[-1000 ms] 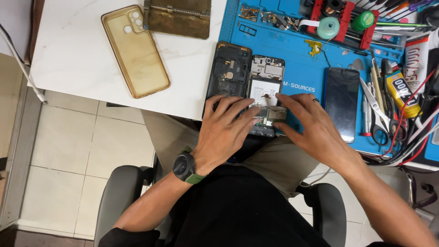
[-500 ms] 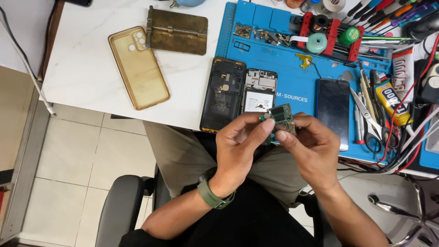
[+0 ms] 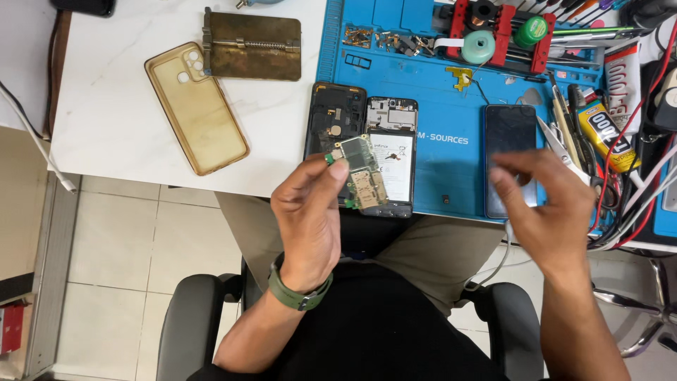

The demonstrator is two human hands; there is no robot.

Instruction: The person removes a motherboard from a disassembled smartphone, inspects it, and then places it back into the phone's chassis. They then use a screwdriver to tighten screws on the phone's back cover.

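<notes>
Holding a green circuit board [image 3: 361, 173] pinched by its edge at mid-frame, the left hand [image 3: 310, 219] has its fingers closed on the board, lifted above the opened phone [image 3: 391, 159] lying on the blue mat [image 3: 451, 134]. The right hand [image 3: 546, 208], blurred at right of centre, hovers empty with fingers loosely curled over a dark screen panel [image 3: 510, 144]. By my judgement the step is inspecting the removed board; the next move calls for a steady edge grip and a clear spot on the white worktop [image 3: 113, 113].
</notes>
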